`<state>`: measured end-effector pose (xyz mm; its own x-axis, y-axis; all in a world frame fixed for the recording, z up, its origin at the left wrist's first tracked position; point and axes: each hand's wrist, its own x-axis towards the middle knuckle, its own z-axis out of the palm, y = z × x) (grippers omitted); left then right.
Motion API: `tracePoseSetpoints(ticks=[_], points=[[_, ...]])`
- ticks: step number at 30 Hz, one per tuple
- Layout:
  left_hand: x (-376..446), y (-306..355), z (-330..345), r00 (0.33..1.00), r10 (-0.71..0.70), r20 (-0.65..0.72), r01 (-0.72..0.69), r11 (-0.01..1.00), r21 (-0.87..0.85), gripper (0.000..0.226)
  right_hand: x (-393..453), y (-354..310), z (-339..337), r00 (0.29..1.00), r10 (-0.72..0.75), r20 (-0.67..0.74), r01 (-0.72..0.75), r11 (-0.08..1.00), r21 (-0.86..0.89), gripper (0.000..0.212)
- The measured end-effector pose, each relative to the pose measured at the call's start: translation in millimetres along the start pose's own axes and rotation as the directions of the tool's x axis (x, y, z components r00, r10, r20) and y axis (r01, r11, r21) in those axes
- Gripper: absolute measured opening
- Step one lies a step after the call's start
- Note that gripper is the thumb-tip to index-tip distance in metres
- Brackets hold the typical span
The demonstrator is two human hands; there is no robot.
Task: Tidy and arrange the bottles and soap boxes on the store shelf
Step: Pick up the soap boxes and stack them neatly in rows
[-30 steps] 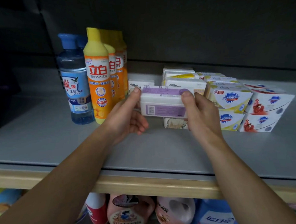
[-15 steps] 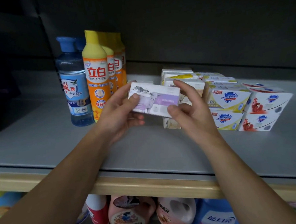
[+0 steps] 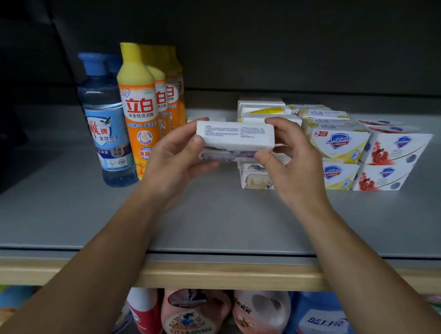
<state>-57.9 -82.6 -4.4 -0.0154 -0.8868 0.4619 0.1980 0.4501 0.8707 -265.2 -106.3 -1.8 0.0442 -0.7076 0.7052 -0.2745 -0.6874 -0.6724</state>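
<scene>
Both hands hold one white soap box (image 3: 235, 139) in the air above the middle of the grey shelf (image 3: 218, 219): the left hand (image 3: 172, 165) grips its left end and the right hand (image 3: 292, 161) its right end, fingers (image 3: 276, 122) curled over the top edge with thumbs beneath. The box is a flat cardboard slab, its fine-print face up and a purple-printed side facing forward. Toward the shelf's back left stand a row of yellow-capped orange plastic bottles (image 3: 140, 115), at least four, beside two blue-capped clear bottles (image 3: 104, 128). Stacked soap boxes (image 3: 343, 147) sit toward the back right, two layers high.
</scene>
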Motion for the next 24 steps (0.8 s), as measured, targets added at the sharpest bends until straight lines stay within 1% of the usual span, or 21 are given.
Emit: tracePoseSetpoints(ticks=[3,6,10,11,12,13,14,16,17,19,21,23,24], points=[[0,-1,3,0.999,0.002,-0.053,0.005,0.992,0.126,0.033,-1,-1,1,0.997,0.081,-0.015,-0.08,0.993,0.083,0.037],[1,-1,2,0.999,-0.02,-0.032,0.024,0.992,0.126,0.031,-1,-2,0,0.988,0.152,-0.017,-0.149,0.98,0.129,0.028],[1,-2,2,0.996,-0.064,-0.062,0.072,0.988,0.138,0.032,0,-3,0,0.987,0.162,-0.011,-0.159,0.979,0.13,0.028],[1,-3,3,0.995,-0.052,-0.084,0.066,0.983,0.174,0.032,0,-3,0,0.988,0.153,-0.009,-0.15,0.981,0.121,0.03],[1,-3,4,0.994,-0.013,-0.105,0.038,0.968,0.247,0.034,-1,-4,1,0.99,0.139,-0.004,-0.138,0.985,0.108,0.032],[0,-4,4,0.992,0.053,-0.115,-0.009,0.935,0.355,0.038,-1,-4,2,0.992,0.123,0.007,-0.123,0.988,0.091,0.035],[0,-4,4,0.987,0.123,-0.099,-0.061,0.879,0.473,0.045,-2,-5,3,0.994,0.104,0.023,-0.106,0.992,0.069,0.038],[-1,-3,6,0.979,0.205,0.004,-0.16,0.75,0.641,0.067,-4,-5,5,0.996,0.051,0.076,-0.052,0.999,0.009,0.044],[-2,-3,8,0.972,0.224,0.07,-0.209,0.689,0.694,0.071,-4,-4,7,0.994,0.024,0.107,-0.022,1.0,-0.016,0.046],[-3,-3,12,0.944,0.283,0.17,-0.304,0.542,0.783,0.064,-6,-3,9,0.988,-0.017,0.151,0.021,0.999,-0.024,0.046],[-2,-2,13,0.925,0.336,0.176,-0.317,0.431,0.845,0.06,-6,-2,9,0.989,-0.036,0.142,0.036,0.999,0.002,0.043],[-2,-3,12,0.915,0.385,0.121,-0.273,0.369,0.888,0.056,-5,-2,9,0.998,-0.035,0.053,0.036,0.999,-0.009,0.037],[-2,-3,11,0.908,0.412,0.077,-0.238,0.355,0.904,0.056,-3,-2,8,1.0,-0.028,-0.008,0.027,0.998,-0.048,0.037]])
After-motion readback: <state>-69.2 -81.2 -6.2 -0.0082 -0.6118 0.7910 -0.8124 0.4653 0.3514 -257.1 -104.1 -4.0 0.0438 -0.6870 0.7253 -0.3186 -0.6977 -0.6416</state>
